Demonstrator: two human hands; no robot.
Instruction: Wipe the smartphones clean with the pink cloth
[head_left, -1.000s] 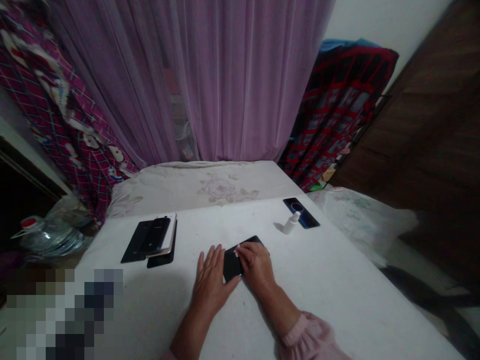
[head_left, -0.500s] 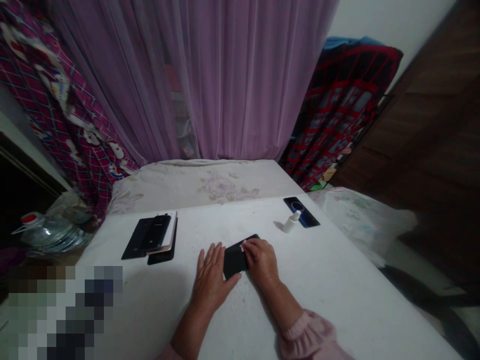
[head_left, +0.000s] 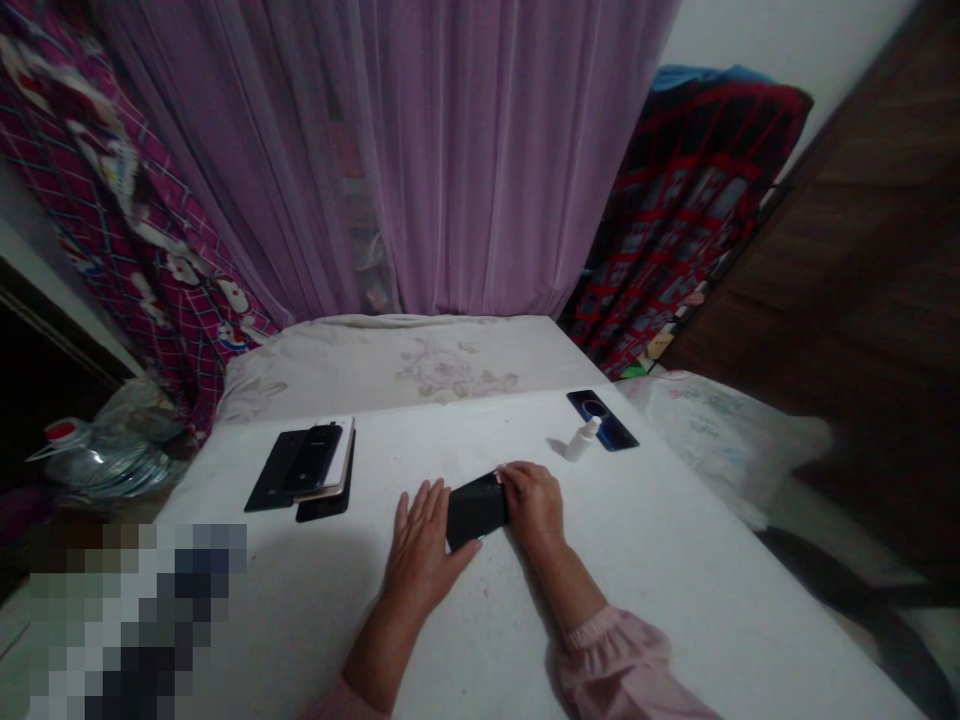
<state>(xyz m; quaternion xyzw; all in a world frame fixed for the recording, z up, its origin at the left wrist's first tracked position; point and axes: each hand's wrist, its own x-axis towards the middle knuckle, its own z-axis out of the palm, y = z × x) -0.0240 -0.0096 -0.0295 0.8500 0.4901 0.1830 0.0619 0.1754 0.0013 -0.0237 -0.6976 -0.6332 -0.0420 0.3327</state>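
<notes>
A black phone-like slab (head_left: 477, 508) lies flat on the white table between my hands. My left hand (head_left: 426, 545) rests on the table with fingers spread, its thumb and forefinger against the slab's left end. At the slab's far right corner, my right hand (head_left: 534, 505) has its fingers pinched together; whatever they hold is too small to make out. A small white bottle (head_left: 583, 440) stands beyond my right hand, beside a dark blue phone-shaped panel (head_left: 619, 432).
Several dark phones (head_left: 270, 470) lie partly stacked at the left of the white table (head_left: 420, 440). A large clear water bottle (head_left: 105, 465) is off the table's left side. Purple curtains (head_left: 480, 160) hang behind; a plastic bag (head_left: 720, 440) sits at the right.
My right hand has slid right and slightly away along the slab, from its middle to its far right corner. My left hand has stayed at the left end.
</notes>
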